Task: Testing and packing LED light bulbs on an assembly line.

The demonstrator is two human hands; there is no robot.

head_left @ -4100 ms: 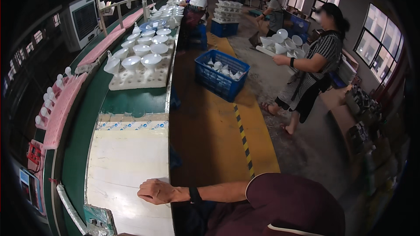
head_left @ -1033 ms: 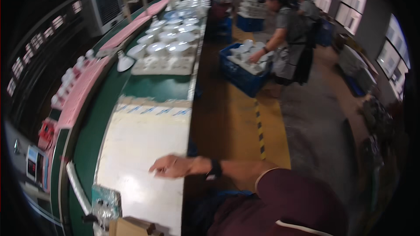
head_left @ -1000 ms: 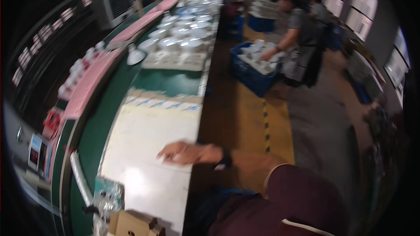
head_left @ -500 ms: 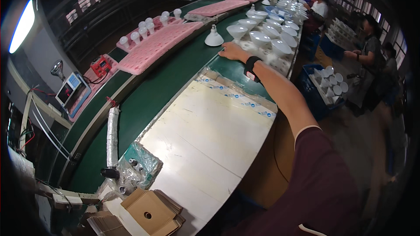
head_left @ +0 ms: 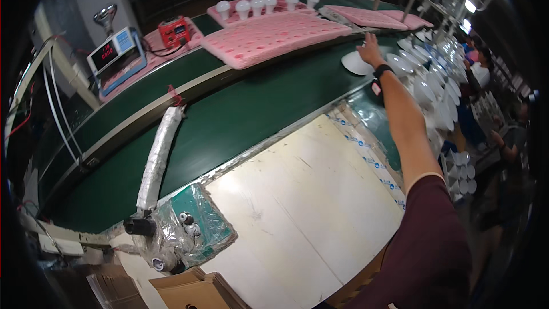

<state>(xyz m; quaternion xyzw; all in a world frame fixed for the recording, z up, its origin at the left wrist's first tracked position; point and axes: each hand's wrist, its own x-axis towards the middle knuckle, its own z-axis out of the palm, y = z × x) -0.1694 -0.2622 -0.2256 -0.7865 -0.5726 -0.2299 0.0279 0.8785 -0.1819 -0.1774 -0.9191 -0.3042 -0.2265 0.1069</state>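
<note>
My right hand [head_left: 372, 51] reaches far across the green conveyor belt, its arm coming in from the lower right with a dark band on the wrist. The fingers point away from me and look apart. They are right at a white cone-shaped reflector bulb [head_left: 354, 64] that stands wide face down on the belt. The hand covers the bulb's upper part, and I cannot make out a grip on it. Several more white reflector bulbs [head_left: 424, 90] stand close together to the right of my wrist. My left hand is out of the picture.
A pale board [head_left: 286, 194] lies before me, with brown cardboard pieces [head_left: 189, 289] at its near end. A wrapped silver tube [head_left: 159, 160] leans over the belt. Pink foam trays [head_left: 274, 37], round bulbs [head_left: 269, 4] and a meter [head_left: 117, 60] line the far side. Other people are at the right.
The view has swung, so the belt and trays sit further right. My right hand has moved from beside the lone reflector bulb to right up against it, covering its upper part.
</note>
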